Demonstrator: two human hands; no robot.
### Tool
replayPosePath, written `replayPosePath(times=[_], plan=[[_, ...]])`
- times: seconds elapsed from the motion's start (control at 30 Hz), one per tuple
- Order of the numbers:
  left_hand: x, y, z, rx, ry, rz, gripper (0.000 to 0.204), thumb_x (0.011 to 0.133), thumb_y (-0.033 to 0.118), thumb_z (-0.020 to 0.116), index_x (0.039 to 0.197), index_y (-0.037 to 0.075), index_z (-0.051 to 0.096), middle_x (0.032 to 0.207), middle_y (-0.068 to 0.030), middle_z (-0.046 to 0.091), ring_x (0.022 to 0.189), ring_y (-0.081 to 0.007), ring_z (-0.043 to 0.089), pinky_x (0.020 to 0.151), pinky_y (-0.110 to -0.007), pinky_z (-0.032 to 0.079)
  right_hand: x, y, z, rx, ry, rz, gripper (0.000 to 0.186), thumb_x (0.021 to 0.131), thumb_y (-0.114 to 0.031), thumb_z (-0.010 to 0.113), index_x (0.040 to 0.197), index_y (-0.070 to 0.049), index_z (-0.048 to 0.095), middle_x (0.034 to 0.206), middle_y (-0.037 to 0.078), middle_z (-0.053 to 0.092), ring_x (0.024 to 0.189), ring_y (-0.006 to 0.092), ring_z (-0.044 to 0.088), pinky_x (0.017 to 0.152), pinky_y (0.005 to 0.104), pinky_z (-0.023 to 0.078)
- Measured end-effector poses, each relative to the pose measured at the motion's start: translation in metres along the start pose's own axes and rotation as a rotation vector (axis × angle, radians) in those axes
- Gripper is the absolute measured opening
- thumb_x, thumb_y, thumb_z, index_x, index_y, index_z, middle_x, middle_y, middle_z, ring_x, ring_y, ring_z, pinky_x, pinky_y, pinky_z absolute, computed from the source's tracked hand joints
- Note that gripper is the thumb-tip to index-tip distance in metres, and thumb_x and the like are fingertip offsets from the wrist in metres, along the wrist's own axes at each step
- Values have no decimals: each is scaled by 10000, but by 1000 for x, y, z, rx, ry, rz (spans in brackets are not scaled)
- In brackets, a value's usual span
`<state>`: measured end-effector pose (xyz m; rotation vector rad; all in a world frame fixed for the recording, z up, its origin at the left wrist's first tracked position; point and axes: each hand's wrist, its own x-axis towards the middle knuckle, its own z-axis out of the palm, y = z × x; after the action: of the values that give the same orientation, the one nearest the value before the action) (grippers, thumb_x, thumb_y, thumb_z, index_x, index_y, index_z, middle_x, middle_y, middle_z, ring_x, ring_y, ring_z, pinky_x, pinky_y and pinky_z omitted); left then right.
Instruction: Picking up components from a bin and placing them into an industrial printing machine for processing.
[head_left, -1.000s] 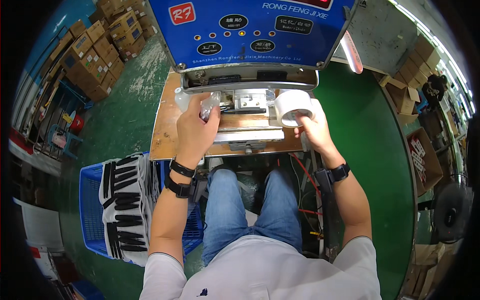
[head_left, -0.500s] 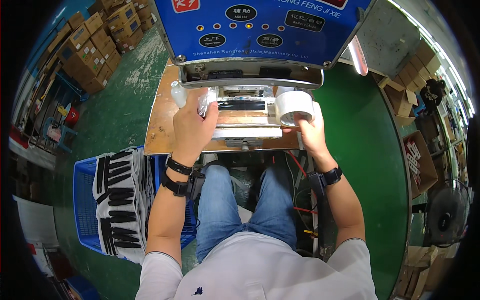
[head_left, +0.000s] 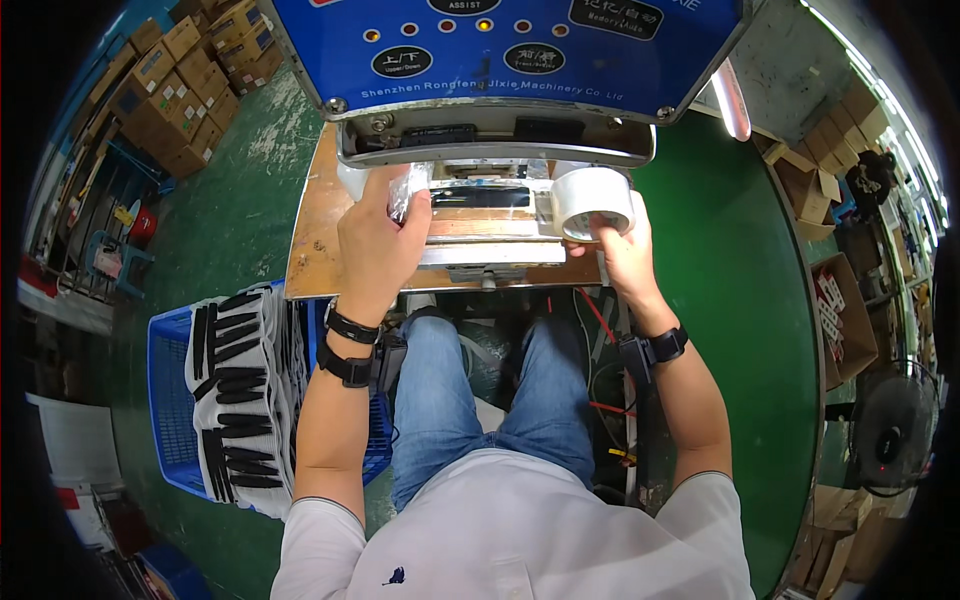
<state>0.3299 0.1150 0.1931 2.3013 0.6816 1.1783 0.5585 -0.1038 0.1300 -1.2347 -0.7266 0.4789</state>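
A wide roll of clear tape (head_left: 590,182) sits in my right hand (head_left: 627,262), with the thumb inside its core and fingers closed on its edge. My left hand (head_left: 378,240) pinches crumpled clear film (head_left: 408,188), seemingly the tape's loose end. Between my hands a see-through strip appears to stretch above a glossy black piece (head_left: 485,197), which lies on the lit bed of a machine. Behind and above it stands the machine's blue control panel (head_left: 480,70). The left fingertips are partly hidden behind the hand.
The machine stands on a wooden table (head_left: 318,240). On the floor at left, a blue basket (head_left: 172,420) holds stacked white pieces with black strips (head_left: 240,400). Cardboard boxes (head_left: 180,100) are piled at far left. At right are a fan (head_left: 890,440) and an open carton (head_left: 842,320).
The view has tilted a little, so the panel sits higher. Both hands keep their grip on film and roll. The white bottle by my left hand is now mostly covered.
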Motion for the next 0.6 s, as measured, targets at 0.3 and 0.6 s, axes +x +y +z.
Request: replayPosePath(times=[0.3,0.6], plan=[[0,1,-1,32,0,19,300,936,210,745,1192,65,684,804,-204,718,653,-331,691,623,-410,539,-1,-1,-1,-6,-19,14,334,1027,-36,566,1333,-9,432,1126,178,680,792,207,736,614,295,618],[1,-5,4,19,53,66,310,915,191,750,1193,66,694,659,-142,630,557,-277,616,567,-400,484,0,2,-2,-9,-16,24,338,1017,-27,565,1328,-15,434,1120,176,681,764,201,722,613,299,612]])
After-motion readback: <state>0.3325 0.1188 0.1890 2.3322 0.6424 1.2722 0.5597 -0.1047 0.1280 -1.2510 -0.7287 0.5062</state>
